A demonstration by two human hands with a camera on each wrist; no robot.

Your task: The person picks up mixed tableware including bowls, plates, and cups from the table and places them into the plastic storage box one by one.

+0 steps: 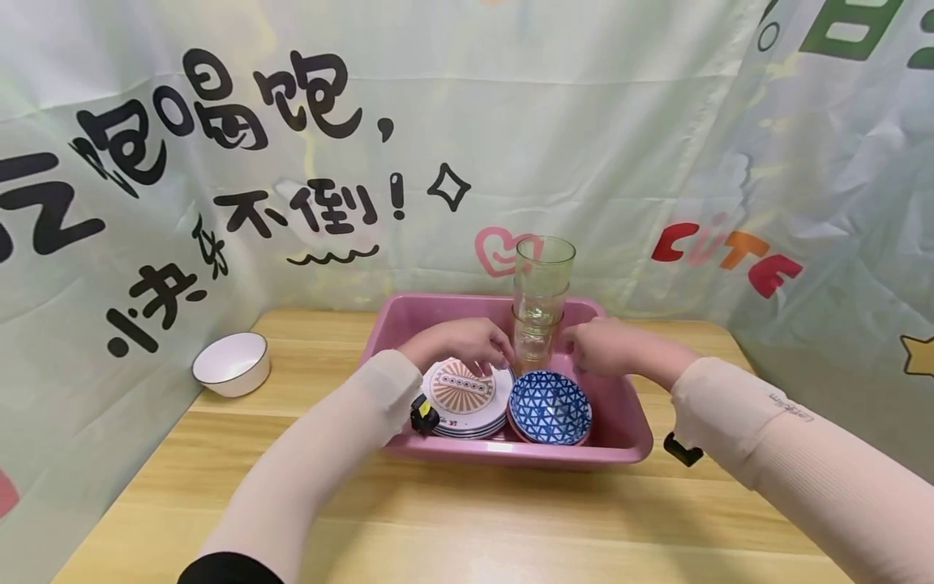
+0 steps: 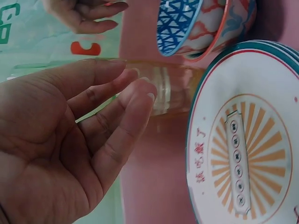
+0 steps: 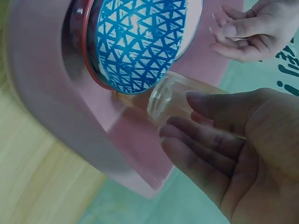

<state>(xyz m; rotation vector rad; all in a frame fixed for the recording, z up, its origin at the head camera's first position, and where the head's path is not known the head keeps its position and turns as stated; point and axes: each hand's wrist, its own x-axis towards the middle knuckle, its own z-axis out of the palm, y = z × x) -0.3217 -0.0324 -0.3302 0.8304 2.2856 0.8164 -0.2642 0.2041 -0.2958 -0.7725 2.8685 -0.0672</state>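
A stack of clear, yellowish-green glasses [image 1: 538,296] stands upright at the back of a pink plastic tub [image 1: 525,456]. Left of the stack is my left hand [image 1: 467,341], palm toward the glasses, fingers loosely bent and nothing in them. On the opposite side my right hand [image 1: 601,346] faces the stack in the same way, its fingers [image 3: 205,140] relaxed and apart from the thumb. Beneath my left hand lies a pile of white plates [image 1: 461,393] with an orange sunburst print. Nested bowls [image 1: 550,408], the top one blue-patterned, sit in front of the glasses.
A white bowl [image 1: 232,365] with a dark rim stands on the wooden table [image 1: 306,487] at the far left. Printed cloth [image 1: 627,162] hangs close behind the tub and along both sides.
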